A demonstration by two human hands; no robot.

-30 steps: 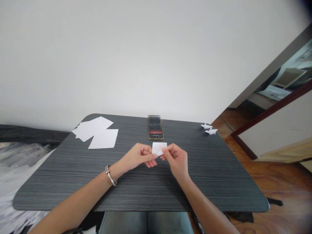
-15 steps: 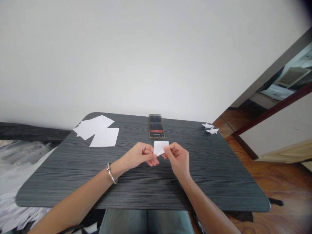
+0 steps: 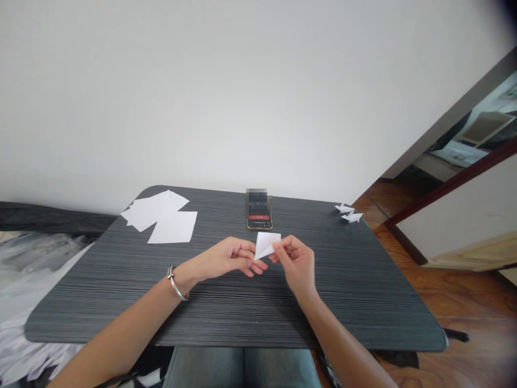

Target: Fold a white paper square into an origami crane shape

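White paper (image 3: pixel 266 242), folded small, is up between the two hands, over the middle of the dark surface (image 3: pixel 242 318). Its left side comes down to a sharp point on the near side. The right hand (image 3: pixel 298 261) has it, with the thumb on top of the right side and the fingers bent under it. The left hand (image 3: pixel 236 260) is loose, with its fingers partly bent at the near point and its thumb off to the left. I cannot tell if those fingers touch the paper. To me this looks like the middle of folding, with one slanted fold made or being made. I think the next move calls for a steady right hand, neat edges and a light press along the fold, because thin paper can slip or bend the wrong way. No box or cup holds the other paper: flat white sheets (image 3: pixel 155 210) lie loose at the far left, and two small folded shapes (image 3: pixel 353 217) sit at the far right. Just past the paper lies a phone (image 3: pixel 259 222). Off the left edge is a pale heap (image 3: pixel 44 264), maybe bags, but I cannot tell what is inside.
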